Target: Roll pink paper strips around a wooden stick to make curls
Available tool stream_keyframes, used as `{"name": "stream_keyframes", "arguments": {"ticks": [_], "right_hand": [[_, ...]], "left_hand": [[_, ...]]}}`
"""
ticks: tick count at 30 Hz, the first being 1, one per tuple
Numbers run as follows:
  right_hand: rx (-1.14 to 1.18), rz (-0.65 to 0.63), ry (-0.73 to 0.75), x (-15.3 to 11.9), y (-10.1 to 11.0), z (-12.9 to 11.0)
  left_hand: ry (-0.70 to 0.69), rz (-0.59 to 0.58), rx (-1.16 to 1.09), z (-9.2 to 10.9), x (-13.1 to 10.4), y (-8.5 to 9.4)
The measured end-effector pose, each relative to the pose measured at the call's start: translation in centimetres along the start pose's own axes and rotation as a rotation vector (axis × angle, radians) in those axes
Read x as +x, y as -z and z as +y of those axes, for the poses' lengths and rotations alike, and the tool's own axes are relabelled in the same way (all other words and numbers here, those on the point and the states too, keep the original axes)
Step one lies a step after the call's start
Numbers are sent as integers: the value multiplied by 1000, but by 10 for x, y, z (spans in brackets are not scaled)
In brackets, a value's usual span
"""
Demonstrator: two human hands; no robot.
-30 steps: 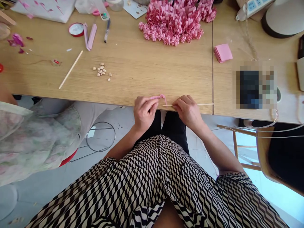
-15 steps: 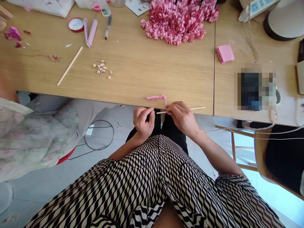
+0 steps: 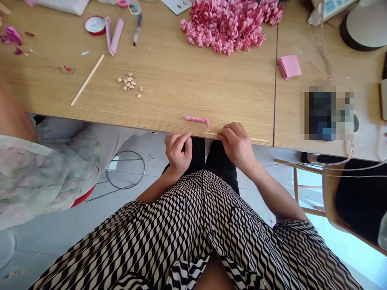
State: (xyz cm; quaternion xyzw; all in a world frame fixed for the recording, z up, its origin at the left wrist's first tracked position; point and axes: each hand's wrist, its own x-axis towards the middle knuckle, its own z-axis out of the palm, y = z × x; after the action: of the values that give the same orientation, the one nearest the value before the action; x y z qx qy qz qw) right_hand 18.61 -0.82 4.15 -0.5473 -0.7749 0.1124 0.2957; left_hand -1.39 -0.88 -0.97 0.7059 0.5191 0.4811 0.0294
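My right hand (image 3: 237, 145) pinches a thin wooden stick (image 3: 260, 139) at the table's front edge; the stick pokes out on both sides of the fingers. Left of those fingers a curled pink paper strip (image 3: 196, 119) lies on the table, and its straight end reaches down to the stick's left tip. My left hand (image 3: 179, 151) is closed in a pinch just left of the strip, over the table edge. What its fingertips hold, if anything, is too small to make out.
A pile of pink curled paper (image 3: 226, 26) lies at the back, folded pink paper (image 3: 289, 67) to the right. Pistachio-like pieces (image 3: 129, 81), a loose stick (image 3: 87, 79) and a red-rimmed lid (image 3: 95, 25) are on the left. Another person's arm (image 3: 15, 114) is at far left.
My right hand has moved slightly right and up with the stick, away from the pink strip's end. My left hand has shifted slightly left and up.
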Motion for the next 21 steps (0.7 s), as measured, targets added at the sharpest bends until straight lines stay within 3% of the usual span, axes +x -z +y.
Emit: {"name": "stream_keyframes", "arguments": {"ticks": [6,15,21], "right_hand": [[-108,12,9,-5,-10,3],[-127,-3,55,-6,-8,8],[-116,-10,55,-4,-7,8]], "left_hand": [[-114,-208,-77,10,-25,-10],[-135,-121,-89,12,-14,-21],[-111,-155,-16,9,-16,-24]]}}
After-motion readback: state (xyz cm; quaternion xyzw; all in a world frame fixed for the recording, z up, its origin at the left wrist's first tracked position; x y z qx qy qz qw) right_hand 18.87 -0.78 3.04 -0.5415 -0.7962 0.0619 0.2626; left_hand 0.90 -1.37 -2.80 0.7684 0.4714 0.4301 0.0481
